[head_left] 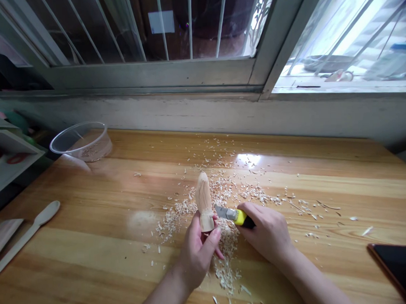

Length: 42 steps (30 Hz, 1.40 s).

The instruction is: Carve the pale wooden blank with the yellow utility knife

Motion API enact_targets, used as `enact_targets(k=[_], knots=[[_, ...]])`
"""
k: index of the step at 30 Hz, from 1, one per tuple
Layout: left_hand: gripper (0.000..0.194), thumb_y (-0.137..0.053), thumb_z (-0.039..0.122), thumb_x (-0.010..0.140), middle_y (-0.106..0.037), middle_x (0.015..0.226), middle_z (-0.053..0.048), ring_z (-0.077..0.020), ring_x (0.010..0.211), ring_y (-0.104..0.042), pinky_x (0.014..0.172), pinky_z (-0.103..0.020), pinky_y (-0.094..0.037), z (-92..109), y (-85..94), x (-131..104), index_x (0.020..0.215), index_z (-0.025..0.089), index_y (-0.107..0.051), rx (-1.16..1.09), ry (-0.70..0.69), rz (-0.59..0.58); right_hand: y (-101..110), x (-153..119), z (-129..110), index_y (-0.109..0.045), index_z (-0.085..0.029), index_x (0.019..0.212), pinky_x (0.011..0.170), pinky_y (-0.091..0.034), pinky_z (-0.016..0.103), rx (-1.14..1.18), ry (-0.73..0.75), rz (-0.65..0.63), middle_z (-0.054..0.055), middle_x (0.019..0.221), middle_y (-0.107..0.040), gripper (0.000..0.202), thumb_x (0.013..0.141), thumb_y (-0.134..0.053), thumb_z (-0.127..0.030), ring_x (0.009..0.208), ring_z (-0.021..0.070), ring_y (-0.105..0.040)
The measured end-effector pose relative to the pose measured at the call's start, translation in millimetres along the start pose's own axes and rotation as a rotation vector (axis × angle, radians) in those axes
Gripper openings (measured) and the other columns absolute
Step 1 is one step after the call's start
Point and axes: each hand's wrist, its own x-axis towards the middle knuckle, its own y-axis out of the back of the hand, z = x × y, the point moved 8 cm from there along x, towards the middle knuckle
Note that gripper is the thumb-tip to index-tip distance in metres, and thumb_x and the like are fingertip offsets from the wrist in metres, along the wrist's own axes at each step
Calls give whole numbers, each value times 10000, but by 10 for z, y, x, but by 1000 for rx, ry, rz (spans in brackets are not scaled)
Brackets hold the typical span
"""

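In the head view, my left hand (199, 248) is closed around the lower end of a carved wooden piece (203, 197). The piece stands nearly upright, with a rounded top and a notched neck above a short base. My right hand (268, 227) grips a yellow and black utility knife (240, 216). Its blade points left, close to the neck of the wood; I cannot tell whether it touches. Pale wood shavings (227, 236) lie scattered on the table beneath and beyond both hands.
A clear plastic bowl (103, 145) with some shavings in it stands at the back left. On the left lie a wooden spoon (31, 231) and a flat wood strip (4, 234). A phone (401, 269) rests at the right edge of the wooden table (103, 264). A barred window (152, 75) is behind.
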Motion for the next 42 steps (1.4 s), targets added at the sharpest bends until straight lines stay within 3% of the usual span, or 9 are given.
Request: enact_targets(k=[4, 10, 19, 27, 33, 39, 42], knots=[[323, -519, 441, 852, -519, 799, 0, -106, 564, -524, 501, -232, -506, 24, -21, -8, 1022, 170, -473, 134, 33, -23, -39, -4, -100, -541, -212, 667, 512, -282, 227, 19, 22, -75, -13, 568, -590, 89, 701, -462, -189, 497, 125, -504], [321, -495, 399, 879, -656, 989, -99, -230, 940, -603, 850, -315, -438, 94, 82, -25, 1091, 162, -535, 389, -75, 91, -111, -30, -209, -532, -217, 654, 515, -268, 226, 45, 28, -203, -32, 591, -592, 85, 640, -478, -153, 496, 115, -506], [349, -472, 458, 875, -684, 943, -105, -242, 852, -633, 707, -306, -457, 56, 70, -5, 1045, 163, -550, 418, 24, 74, -60, -33, -199, -538, -220, 685, 510, -255, 232, 16, 20, -140, -32, 586, -593, 112, 656, -458, -148, 482, 115, -504], [306, -488, 440, 868, -682, 900, -107, -235, 813, -625, 725, -304, -444, 80, 84, -19, 969, 162, -568, 454, -14, 108, -142, -38, -170, -494, -220, 649, 497, -258, 218, 88, 14, -255, -42, 590, -586, 74, 640, -488, -147, 492, 109, -517], [331, -481, 481, 862, -656, 733, -50, -171, 559, -593, 561, -264, -441, 37, 100, 3, 904, 167, -577, 448, 21, 116, -110, -52, -188, -507, -224, 685, 508, -255, 233, 3, 8, -186, -37, 591, -594, 75, 657, -491, -156, 491, 123, -515], [322, -533, 457, 842, -685, 884, -84, -213, 762, -632, 657, -277, -466, 27, 94, -19, 977, 171, -591, 350, 15, 122, -141, -34, -192, -473, -222, 648, 499, -249, 226, 56, 21, -245, -46, 578, -576, 78, 625, -495, -150, 480, 111, -502], [341, -535, 472, 835, -672, 893, -92, -203, 705, -619, 609, -271, -463, -19, 100, -27, 980, 168, -589, 327, 35, 115, -149, -26, -174, -469, -221, 639, 499, -245, 225, 72, 14, -266, -48, 578, -581, 91, 611, -498, -139, 481, 109, -506]])
